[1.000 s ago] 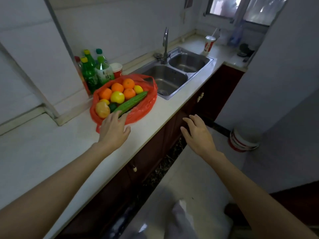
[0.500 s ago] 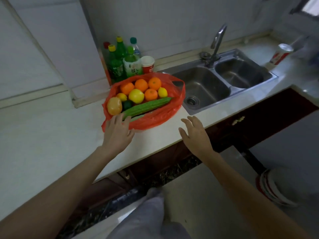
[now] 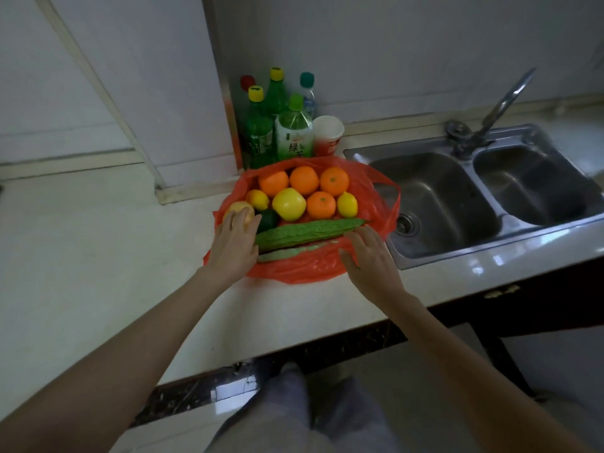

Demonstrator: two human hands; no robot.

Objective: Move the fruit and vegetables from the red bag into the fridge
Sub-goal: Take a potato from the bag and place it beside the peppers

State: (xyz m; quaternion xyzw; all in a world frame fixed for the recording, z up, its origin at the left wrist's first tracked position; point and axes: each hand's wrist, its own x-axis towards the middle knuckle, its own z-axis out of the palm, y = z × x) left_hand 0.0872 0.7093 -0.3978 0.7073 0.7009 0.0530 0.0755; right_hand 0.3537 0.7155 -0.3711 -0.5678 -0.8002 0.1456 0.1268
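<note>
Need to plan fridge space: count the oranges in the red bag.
4. Three oranges sit in a row at the back of the red bag: left, middle, right. A fourth lies just in front. More may be hidden underneath.

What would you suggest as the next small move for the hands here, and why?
Probably close the left hand around the yellowish fruit under its fingertips and lift it out. Both hands are open, the red bag lies spread and full, and nothing is held yet.

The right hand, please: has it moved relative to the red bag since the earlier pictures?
Yes. The right hand has moved forward over the counter to the near right edge of the red bag, beside the bitter gourd.
</note>
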